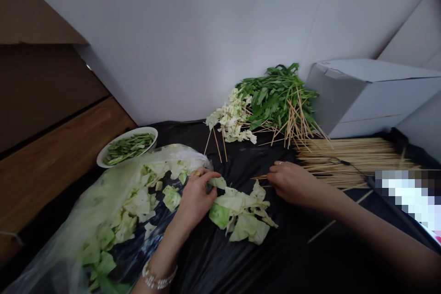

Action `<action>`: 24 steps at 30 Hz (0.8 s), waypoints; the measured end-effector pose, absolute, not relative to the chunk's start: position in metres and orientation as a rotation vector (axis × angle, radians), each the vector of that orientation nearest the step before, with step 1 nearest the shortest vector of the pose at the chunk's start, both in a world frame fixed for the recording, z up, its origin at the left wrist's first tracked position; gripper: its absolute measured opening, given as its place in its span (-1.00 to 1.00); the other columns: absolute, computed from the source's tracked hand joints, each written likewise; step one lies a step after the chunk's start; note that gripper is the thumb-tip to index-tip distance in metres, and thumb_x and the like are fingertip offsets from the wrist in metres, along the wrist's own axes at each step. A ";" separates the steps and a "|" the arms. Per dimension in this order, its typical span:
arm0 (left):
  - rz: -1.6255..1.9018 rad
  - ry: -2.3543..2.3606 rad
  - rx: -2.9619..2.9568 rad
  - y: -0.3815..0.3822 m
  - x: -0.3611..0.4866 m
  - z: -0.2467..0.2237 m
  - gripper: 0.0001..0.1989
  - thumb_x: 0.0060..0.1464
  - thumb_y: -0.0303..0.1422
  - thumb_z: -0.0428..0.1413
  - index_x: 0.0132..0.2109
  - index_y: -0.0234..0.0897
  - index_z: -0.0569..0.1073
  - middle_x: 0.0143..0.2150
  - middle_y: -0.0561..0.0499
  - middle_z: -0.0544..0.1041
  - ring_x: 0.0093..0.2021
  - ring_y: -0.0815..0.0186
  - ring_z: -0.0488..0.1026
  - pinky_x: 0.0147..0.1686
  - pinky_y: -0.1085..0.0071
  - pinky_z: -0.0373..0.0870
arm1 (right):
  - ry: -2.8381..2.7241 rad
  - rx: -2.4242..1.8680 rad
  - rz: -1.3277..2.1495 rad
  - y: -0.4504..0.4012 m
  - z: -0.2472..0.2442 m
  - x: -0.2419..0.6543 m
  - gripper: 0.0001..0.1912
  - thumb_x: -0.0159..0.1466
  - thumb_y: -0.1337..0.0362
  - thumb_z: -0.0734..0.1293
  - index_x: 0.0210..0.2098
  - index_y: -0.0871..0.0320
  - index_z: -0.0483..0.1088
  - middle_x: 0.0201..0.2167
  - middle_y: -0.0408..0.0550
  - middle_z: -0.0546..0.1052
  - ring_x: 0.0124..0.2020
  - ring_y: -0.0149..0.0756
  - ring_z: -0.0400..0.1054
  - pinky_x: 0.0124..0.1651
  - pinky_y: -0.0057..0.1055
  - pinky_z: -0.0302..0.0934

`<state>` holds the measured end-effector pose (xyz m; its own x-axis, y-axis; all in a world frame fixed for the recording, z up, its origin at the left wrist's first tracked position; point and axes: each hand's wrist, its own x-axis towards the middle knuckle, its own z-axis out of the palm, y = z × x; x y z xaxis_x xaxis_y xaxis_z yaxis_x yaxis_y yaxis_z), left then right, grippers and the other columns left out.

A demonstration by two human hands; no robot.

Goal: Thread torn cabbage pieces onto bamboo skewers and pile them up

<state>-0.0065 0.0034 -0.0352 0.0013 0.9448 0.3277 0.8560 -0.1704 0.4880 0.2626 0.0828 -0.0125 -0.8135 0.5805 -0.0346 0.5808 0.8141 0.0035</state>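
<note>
cabbage heap (243,213), a loose pile of torn pale green leaves, lies on a black plastic sheet (196,262) between the person's two hands. at the heap's upper left edge, the left hand (198,195) has thumb and fingers pinched together on a small cabbage leaf (219,183); a beaded bracelet (158,280) circles that wrist. just beyond the heap's upper right edge, the right hand (287,181) is curled around thin skewers (259,177), their tips pointing left past the heap's far side; how many it grips i cannot tell. left of the heap, scattered cabbage pieces (138,204) lie in or on a clear plastic bag (99,195), which of the two is unclear. farther off, left of the heap, stands a white bowl (100,160) of cut green pods (129,147). beyond the heap lie threaded cabbage skewers (232,119), touching a mound of leafy greens (270,98) on sticks. well right of the heap, bare skewers (347,158) spread before a white box (341,96), and a loose stick (320,232) slants under the right forearm.
</note>
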 end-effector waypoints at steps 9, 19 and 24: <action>0.779 2.145 2.382 0.002 0.001 -0.042 -0.84 0.11 -0.45 0.13 -0.17 -0.22 0.58 -0.19 -0.12 0.56 -0.14 0.05 0.43 -0.09 0.14 0.37 | 3.572 1.007 -0.612 0.029 0.058 0.263 -0.81 0.40 0.31 0.13 -0.16 0.05 0.36 -0.27 -0.02 0.51 -0.21 -0.26 0.37 -0.13 -0.33 0.24; 1.608 1.598 1.229 0.000 0.006 -0.026 -0.82 0.09 -0.23 0.19 -0.30 -0.27 0.53 -0.44 0.08 0.49 -0.45 0.38 0.37 -0.38 0.45 0.34 | 3.928 0.671 -0.488 0.044 0.033 0.251 -0.72 0.35 0.48 0.19 0.02 0.18 0.35 -0.24 0.00 0.52 -0.23 -0.28 0.35 -0.18 -0.31 0.27; 1.612 1.323 0.869 0.003 0.011 -0.028 -0.76 -0.10 -0.26 0.33 -0.43 -0.29 0.45 -0.54 0.17 0.41 -0.54 0.49 0.28 -0.46 0.55 0.29 | 4.091 0.678 0.003 0.024 0.063 0.254 -0.72 0.33 0.51 0.22 -0.01 0.20 0.36 -0.35 -0.05 0.50 -0.35 -0.37 0.33 -0.31 -0.43 0.22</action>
<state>0.0107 0.0027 -0.0279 -0.3930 0.9195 -0.0039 -0.1832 -0.0742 0.9803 0.2541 0.0240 0.0630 -0.4950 0.2472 0.8330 0.2482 0.9590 -0.1371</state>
